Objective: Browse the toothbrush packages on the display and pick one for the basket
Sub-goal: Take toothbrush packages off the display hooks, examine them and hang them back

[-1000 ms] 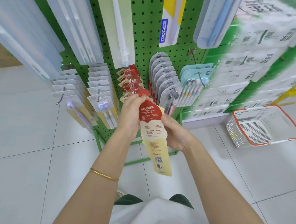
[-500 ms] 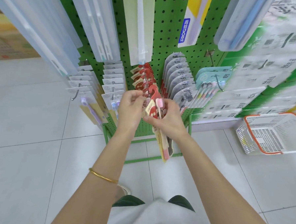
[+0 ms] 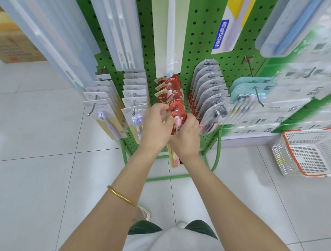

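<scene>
Both hands meet at the front of the red row on the green pegboard (image 3: 199, 40). The red toothbrush pkg (image 3: 177, 117) sits between them, its top right at the tip of the hook (image 3: 171, 87) – can't tell if the hole is on or off the wire. The pink brush head shows in the blister, and the pkg's lower end pokes out below the wrists.

L hand (image 3: 155, 124): fingers curled, pinching the pkg's top edge by the hook tip. Gold bangle (image 3: 121, 196) on that forearm.

R hand (image 3: 187, 138): fingers wrapped round the pkg's middle from the right side.

More red pkgs hang behind on the same hook. Grey arched pkgs (image 3: 207, 85) hang just to the right, then a teal multi-pack (image 3: 249, 91). White-card pkgs (image 3: 133, 93) fill 2 hooks to the left.

The basket (image 3: 281, 158) – white mesh, orange rim – stands on the tile floor (image 3: 33, 176), well to the right of the hands.
</scene>
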Demonstrator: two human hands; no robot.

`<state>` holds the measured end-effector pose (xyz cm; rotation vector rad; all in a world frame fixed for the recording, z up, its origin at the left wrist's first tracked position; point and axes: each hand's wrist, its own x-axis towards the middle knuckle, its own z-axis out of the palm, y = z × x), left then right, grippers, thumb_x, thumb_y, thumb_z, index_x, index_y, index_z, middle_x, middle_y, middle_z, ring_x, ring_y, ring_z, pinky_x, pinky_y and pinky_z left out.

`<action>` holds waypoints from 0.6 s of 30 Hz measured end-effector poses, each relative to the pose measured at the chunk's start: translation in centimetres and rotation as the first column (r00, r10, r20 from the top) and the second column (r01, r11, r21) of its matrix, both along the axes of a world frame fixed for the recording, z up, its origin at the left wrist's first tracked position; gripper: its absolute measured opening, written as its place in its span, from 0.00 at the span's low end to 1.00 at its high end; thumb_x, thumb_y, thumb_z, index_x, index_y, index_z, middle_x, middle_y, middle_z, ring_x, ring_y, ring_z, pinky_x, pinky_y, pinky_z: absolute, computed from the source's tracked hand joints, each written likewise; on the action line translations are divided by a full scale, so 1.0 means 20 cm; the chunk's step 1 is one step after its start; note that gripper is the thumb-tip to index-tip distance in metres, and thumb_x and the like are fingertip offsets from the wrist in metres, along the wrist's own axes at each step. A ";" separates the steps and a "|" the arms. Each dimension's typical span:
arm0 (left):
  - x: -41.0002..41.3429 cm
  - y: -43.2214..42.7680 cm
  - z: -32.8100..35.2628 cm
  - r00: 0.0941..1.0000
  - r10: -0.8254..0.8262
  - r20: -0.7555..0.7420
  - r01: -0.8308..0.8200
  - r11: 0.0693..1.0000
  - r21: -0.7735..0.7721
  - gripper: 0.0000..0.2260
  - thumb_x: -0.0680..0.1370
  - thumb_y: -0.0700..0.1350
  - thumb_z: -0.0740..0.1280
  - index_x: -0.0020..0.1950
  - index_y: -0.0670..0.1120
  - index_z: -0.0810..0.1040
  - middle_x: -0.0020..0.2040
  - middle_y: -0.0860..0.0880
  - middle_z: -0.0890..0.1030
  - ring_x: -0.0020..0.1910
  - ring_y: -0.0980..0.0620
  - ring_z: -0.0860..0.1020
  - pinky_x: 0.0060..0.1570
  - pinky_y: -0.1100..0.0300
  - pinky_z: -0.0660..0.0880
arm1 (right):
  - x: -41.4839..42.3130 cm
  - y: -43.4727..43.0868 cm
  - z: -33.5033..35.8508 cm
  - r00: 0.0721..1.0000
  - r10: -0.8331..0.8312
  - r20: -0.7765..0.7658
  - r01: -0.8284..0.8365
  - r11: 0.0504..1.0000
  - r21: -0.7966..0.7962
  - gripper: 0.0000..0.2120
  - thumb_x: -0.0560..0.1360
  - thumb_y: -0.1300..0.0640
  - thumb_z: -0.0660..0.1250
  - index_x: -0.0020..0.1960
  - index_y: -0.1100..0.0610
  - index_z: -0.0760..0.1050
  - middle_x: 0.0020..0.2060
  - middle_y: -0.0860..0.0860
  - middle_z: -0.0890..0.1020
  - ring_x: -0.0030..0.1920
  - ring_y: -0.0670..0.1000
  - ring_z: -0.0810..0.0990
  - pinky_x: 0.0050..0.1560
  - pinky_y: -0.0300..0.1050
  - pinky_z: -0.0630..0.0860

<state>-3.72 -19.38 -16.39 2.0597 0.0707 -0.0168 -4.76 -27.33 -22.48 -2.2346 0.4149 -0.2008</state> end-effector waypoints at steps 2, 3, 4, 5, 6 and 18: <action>0.00 0.00 0.00 1.000 -0.012 0.003 0.012 1.000 0.012 0.16 0.77 0.35 0.62 0.65 0.42 0.71 0.61 0.47 0.74 0.57 0.54 0.73 0.63 0.57 0.71 | 0.02 0.02 0.02 0.999 -0.032 0.015 0.032 0.999 0.028 0.42 0.61 0.35 0.58 0.64 0.63 0.65 0.56 0.60 0.73 0.57 0.61 0.71 0.53 0.56 0.71; 0.00 0.00 0.00 1.000 -0.019 0.006 0.018 1.000 0.019 0.16 0.77 0.35 0.62 0.65 0.42 0.71 0.62 0.47 0.74 0.59 0.53 0.73 0.64 0.57 0.70 | 0.03 0.03 0.02 0.998 -0.045 0.033 0.043 0.998 0.041 0.44 0.59 0.33 0.52 0.64 0.64 0.66 0.56 0.60 0.73 0.57 0.61 0.71 0.53 0.56 0.70; 0.00 0.00 0.00 1.000 -0.024 0.004 0.024 0.999 0.033 0.17 0.77 0.34 0.62 0.65 0.42 0.71 0.62 0.46 0.74 0.60 0.53 0.73 0.64 0.57 0.70 | 0.04 0.03 0.02 0.997 -0.054 0.047 0.051 0.997 0.056 0.45 0.59 0.34 0.48 0.63 0.65 0.66 0.56 0.61 0.73 0.57 0.61 0.70 0.54 0.55 0.69; 0.01 0.00 0.00 1.000 -0.029 0.004 0.029 0.999 0.044 0.17 0.77 0.34 0.62 0.66 0.42 0.71 0.63 0.46 0.74 0.61 0.53 0.73 0.65 0.56 0.69 | 0.06 0.04 0.02 0.997 -0.061 0.057 0.057 0.996 0.068 0.45 0.59 0.34 0.47 0.63 0.65 0.66 0.56 0.61 0.73 0.57 0.62 0.70 0.54 0.55 0.68; 0.01 0.00 0.00 0.999 -0.034 -0.001 0.034 0.998 0.052 0.17 0.77 0.34 0.61 0.66 0.42 0.71 0.63 0.47 0.73 0.62 0.52 0.72 0.65 0.56 0.69 | 0.07 0.04 0.02 0.996 -0.068 0.057 0.063 0.995 0.080 0.45 0.59 0.34 0.47 0.63 0.65 0.66 0.56 0.61 0.73 0.57 0.62 0.70 0.55 0.55 0.68; 0.00 0.00 0.03 0.996 -0.087 0.007 0.086 0.991 0.098 0.18 0.78 0.35 0.60 0.68 0.42 0.70 0.64 0.46 0.71 0.65 0.50 0.70 0.66 0.56 0.68 | 0.09 0.05 0.00 0.999 -0.038 0.009 0.037 0.997 0.065 0.28 0.75 0.47 0.62 0.68 0.63 0.62 0.60 0.60 0.71 0.60 0.62 0.70 0.55 0.56 0.69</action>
